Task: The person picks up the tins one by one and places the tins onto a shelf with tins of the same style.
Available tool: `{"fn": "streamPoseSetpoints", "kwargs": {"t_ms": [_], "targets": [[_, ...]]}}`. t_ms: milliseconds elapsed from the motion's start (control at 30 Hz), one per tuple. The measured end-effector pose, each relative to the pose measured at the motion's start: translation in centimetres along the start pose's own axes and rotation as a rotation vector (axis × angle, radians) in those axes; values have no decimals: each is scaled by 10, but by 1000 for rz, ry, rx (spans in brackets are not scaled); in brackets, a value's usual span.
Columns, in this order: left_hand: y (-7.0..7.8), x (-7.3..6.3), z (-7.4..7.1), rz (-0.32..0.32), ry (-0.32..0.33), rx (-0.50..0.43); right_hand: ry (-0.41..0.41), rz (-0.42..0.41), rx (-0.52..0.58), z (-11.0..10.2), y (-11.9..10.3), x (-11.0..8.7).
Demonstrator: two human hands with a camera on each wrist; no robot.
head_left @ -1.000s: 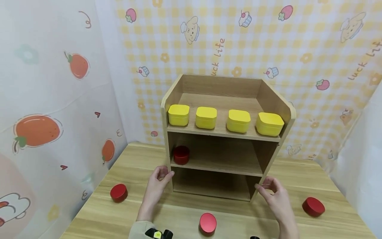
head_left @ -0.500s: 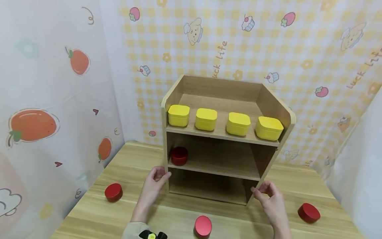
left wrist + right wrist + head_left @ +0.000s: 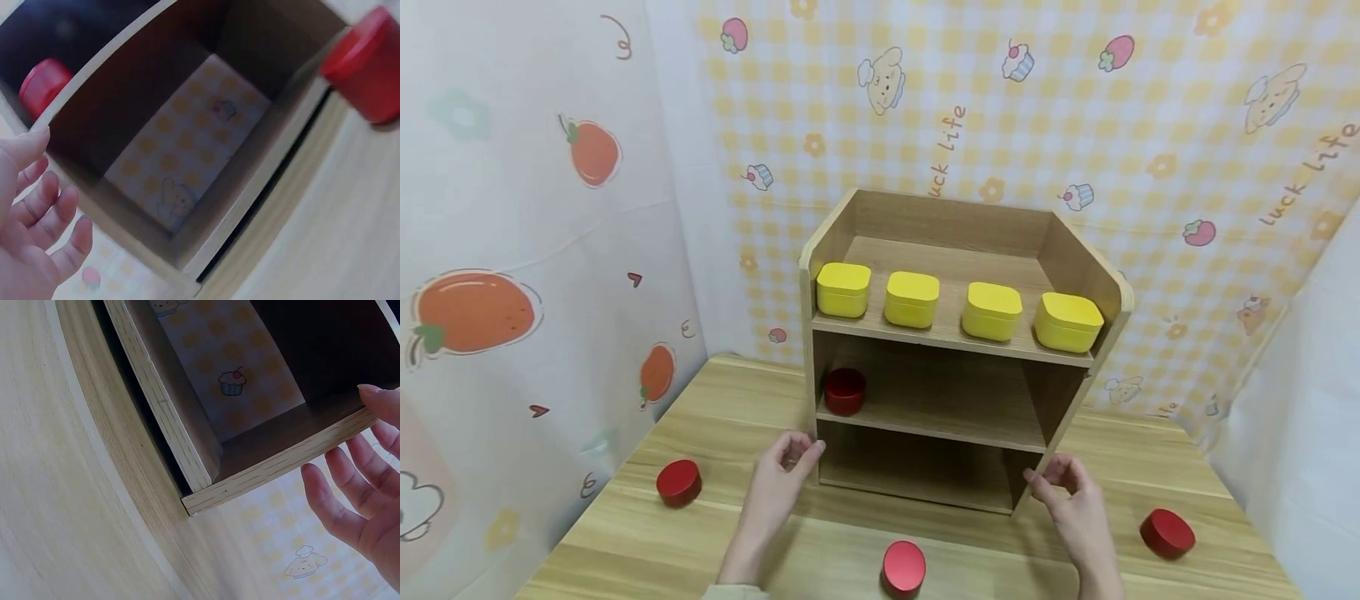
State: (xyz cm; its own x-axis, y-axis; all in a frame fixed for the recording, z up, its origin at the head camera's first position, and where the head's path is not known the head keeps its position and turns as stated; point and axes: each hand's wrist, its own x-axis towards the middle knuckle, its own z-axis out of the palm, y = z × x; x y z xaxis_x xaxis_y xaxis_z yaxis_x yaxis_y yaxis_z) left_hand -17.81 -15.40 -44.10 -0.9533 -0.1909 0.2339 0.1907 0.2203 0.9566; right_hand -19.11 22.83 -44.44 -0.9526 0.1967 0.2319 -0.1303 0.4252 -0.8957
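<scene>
A small wooden shelf unit point(image 3: 932, 333) stands on the table, open towards me. My left hand point(image 3: 778, 475) is at the lower front edge of its left side panel, thumb in front and fingers outside. On the opposite side my right hand point(image 3: 1075, 504) pinches the right panel point(image 3: 275, 462) between thumb and fingers. Several yellow lidded boxes, the leftmost box point(image 3: 843, 290) and the rightmost box point(image 3: 1068, 322) among them, line the top shelf. One red round box point(image 3: 845, 392) sits at the left of the middle shelf.
Three red round boxes are on the table: a left one point(image 3: 679, 482), a front one point(image 3: 903, 569) and a right one point(image 3: 1167, 533). Behind the shelf unit hangs a checked yellow cloth point(image 3: 970, 100); a white printed cloth point(image 3: 550, 225) covers the left side.
The head view has shifted and tilted slightly. Both hands stay at the side panels, and the boxes keep their places on the shelves and table.
</scene>
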Motion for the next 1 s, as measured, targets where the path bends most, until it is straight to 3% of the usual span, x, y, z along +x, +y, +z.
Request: {"fn": "streamPoseSetpoints", "kwargs": {"t_ms": [233,633,1000], "targets": [[10,-7,21,66,-184,-16,-6,-6,9,-1,1,1],[2,-20,48,151,-511,96,0,1,-1,0,4,1],[-7,-24,56,147,-641,128,-2,-12,-62,-2,1,0]]}}
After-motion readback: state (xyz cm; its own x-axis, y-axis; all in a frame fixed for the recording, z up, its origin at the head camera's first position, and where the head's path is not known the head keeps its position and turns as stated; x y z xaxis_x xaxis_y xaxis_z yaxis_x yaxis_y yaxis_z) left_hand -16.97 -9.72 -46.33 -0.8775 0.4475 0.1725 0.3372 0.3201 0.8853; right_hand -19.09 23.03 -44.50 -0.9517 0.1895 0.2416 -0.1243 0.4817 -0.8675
